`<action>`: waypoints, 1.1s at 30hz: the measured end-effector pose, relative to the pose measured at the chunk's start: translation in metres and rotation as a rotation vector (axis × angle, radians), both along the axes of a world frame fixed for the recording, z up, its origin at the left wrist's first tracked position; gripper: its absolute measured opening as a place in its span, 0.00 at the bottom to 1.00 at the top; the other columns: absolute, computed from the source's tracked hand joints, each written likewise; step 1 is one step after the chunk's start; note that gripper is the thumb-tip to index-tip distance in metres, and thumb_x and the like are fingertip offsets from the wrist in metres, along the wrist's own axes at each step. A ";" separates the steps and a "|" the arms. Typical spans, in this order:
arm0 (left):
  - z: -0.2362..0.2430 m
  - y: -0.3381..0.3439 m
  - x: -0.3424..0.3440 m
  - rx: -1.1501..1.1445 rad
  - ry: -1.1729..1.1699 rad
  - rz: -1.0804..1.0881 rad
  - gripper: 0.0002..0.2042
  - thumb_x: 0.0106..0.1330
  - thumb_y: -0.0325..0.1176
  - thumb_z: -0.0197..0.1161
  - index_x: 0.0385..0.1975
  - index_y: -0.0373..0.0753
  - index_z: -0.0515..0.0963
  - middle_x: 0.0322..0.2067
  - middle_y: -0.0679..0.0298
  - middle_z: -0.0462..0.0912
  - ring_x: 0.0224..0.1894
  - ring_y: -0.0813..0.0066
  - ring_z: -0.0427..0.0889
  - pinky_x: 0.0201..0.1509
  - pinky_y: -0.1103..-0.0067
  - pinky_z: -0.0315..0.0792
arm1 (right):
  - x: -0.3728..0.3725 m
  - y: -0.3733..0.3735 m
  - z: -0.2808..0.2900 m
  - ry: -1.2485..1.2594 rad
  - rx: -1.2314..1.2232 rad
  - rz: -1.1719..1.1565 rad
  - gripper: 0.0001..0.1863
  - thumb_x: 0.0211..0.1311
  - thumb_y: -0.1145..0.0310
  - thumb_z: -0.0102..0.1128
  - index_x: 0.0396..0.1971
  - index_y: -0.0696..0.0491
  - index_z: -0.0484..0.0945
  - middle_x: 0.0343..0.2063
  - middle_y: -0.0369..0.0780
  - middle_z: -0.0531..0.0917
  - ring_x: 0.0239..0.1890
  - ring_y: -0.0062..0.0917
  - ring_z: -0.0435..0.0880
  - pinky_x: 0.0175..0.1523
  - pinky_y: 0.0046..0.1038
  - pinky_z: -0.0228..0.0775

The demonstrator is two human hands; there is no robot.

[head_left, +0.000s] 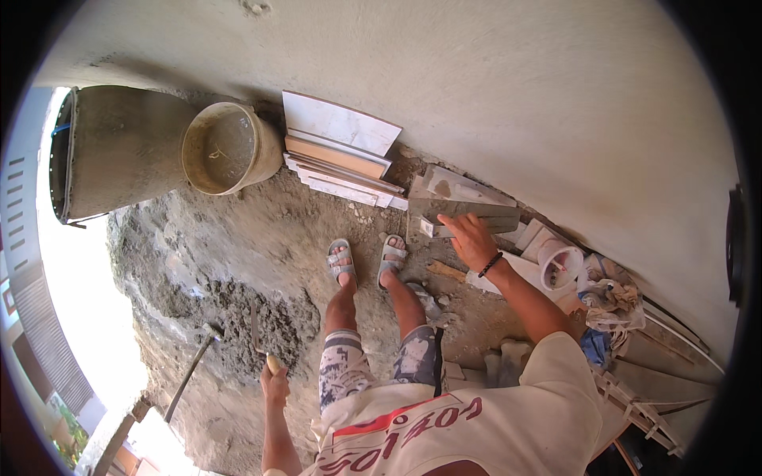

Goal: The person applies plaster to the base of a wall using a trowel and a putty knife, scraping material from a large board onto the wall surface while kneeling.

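Note:
My left hand (275, 386) grips the wooden handle of a trowel (255, 327), whose blade lies in a pile of wet grey mortar (246, 317) on the ground. My right hand (473, 239) reaches forward and holds a long grey tile piece (468, 213) that lies by the foot of the wall, fingers over its near edge. My sandalled feet (367, 260) stand between the mortar pile and the tile piece.
Several tiles (341, 151) lean in a stack against the plastered wall (492, 95). A mortar-stained bucket (226, 149) and a big barrel (115, 151) stand at the back left. A long-handled tool (190, 369) lies by the mortar. A white cup (560, 266), rags (611, 301) and tile offcuts crowd the right.

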State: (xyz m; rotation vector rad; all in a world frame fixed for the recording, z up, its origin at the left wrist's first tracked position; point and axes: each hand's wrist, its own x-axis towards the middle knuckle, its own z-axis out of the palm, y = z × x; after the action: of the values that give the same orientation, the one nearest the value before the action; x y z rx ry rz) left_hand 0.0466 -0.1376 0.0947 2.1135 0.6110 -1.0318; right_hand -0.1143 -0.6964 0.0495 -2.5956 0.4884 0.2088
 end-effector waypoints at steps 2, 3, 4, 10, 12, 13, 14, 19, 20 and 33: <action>0.017 -0.031 0.020 -0.097 -0.053 -0.048 0.09 0.57 0.29 0.62 0.36 0.38 0.72 0.22 0.69 0.70 0.19 0.80 0.69 0.21 0.80 0.65 | 0.011 0.020 0.054 -0.096 0.012 -0.052 0.28 0.49 0.79 0.63 0.54 0.52 0.71 0.39 0.42 0.76 0.44 0.37 0.74 0.50 0.43 0.65; 0.027 -0.041 0.028 -0.127 -0.066 -0.092 0.10 0.57 0.30 0.62 0.37 0.37 0.72 0.23 0.69 0.70 0.20 0.80 0.70 0.21 0.80 0.65 | 0.018 0.026 0.084 -0.084 0.007 -0.028 0.23 0.49 0.79 0.63 0.48 0.52 0.73 0.41 0.43 0.76 0.46 0.37 0.74 0.52 0.41 0.64; 0.032 -0.058 0.041 -0.179 -0.086 -0.142 0.11 0.59 0.31 0.62 0.38 0.37 0.72 0.23 0.69 0.70 0.20 0.81 0.70 0.21 0.80 0.66 | 0.018 0.028 0.108 -0.129 -0.028 -0.038 0.23 0.49 0.79 0.64 0.49 0.53 0.73 0.42 0.43 0.76 0.46 0.37 0.74 0.52 0.41 0.65; 0.092 -0.131 0.077 -0.482 -0.220 -0.239 0.17 0.66 0.40 0.61 0.45 0.35 0.68 0.24 0.67 0.71 0.21 0.81 0.72 0.22 0.81 0.70 | 0.007 0.023 0.209 -0.459 0.055 -0.293 0.23 0.58 0.72 0.62 0.54 0.57 0.71 0.42 0.44 0.78 0.46 0.39 0.77 0.50 0.34 0.69; 0.109 -0.139 0.084 -0.594 -0.229 -0.193 0.19 0.67 0.42 0.59 0.47 0.35 0.66 0.23 0.67 0.71 0.21 0.81 0.72 0.23 0.81 0.71 | 0.001 0.014 0.231 -0.546 0.140 -0.417 0.22 0.62 0.70 0.59 0.56 0.58 0.71 0.40 0.44 0.79 0.42 0.36 0.79 0.48 0.30 0.71; 0.115 -0.140 0.089 -0.626 -0.221 -0.161 0.17 0.68 0.41 0.59 0.46 0.35 0.66 0.25 0.66 0.72 0.23 0.80 0.73 0.25 0.80 0.71 | -0.001 0.014 0.223 -0.612 0.439 -0.606 0.20 0.67 0.67 0.55 0.55 0.59 0.72 0.38 0.41 0.81 0.37 0.25 0.80 0.46 0.25 0.70; 0.119 -0.148 0.092 -0.679 -0.229 -0.174 0.17 0.68 0.41 0.59 0.45 0.35 0.67 0.26 0.65 0.73 0.24 0.79 0.73 0.26 0.80 0.71 | -0.013 0.011 0.234 -0.655 0.552 -0.694 0.19 0.68 0.66 0.54 0.55 0.59 0.72 0.39 0.39 0.81 0.38 0.22 0.79 0.45 0.24 0.70; 0.140 -0.167 0.104 -0.847 -0.268 -0.189 0.14 0.66 0.37 0.61 0.42 0.35 0.67 0.30 0.64 0.75 0.28 0.79 0.73 0.33 0.80 0.71 | -0.052 0.011 0.281 -0.903 1.061 -0.930 0.15 0.66 0.73 0.52 0.51 0.60 0.74 0.42 0.37 0.82 0.41 0.21 0.81 0.46 0.24 0.74; 0.143 -0.167 0.107 -0.855 -0.282 -0.183 0.14 0.65 0.37 0.61 0.42 0.35 0.67 0.30 0.64 0.74 0.29 0.79 0.73 0.34 0.80 0.71 | -0.051 0.016 0.289 -0.975 1.155 -0.917 0.14 0.65 0.75 0.52 0.50 0.60 0.74 0.42 0.38 0.82 0.41 0.22 0.81 0.46 0.25 0.75; 0.204 -0.199 0.119 -1.029 -0.292 -0.380 0.10 0.54 0.25 0.61 0.34 0.37 0.69 0.26 0.65 0.72 0.27 0.78 0.72 0.30 0.79 0.69 | -0.029 0.061 0.333 -1.248 1.492 -0.713 0.16 0.67 0.68 0.52 0.50 0.61 0.74 0.43 0.43 0.83 0.43 0.31 0.84 0.47 0.35 0.79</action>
State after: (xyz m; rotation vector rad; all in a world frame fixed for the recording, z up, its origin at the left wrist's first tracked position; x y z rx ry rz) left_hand 0.1655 -0.3364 0.2988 1.3967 -0.4318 -0.9088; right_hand -0.1438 -0.6353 0.3821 -0.6797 0.4219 -0.8809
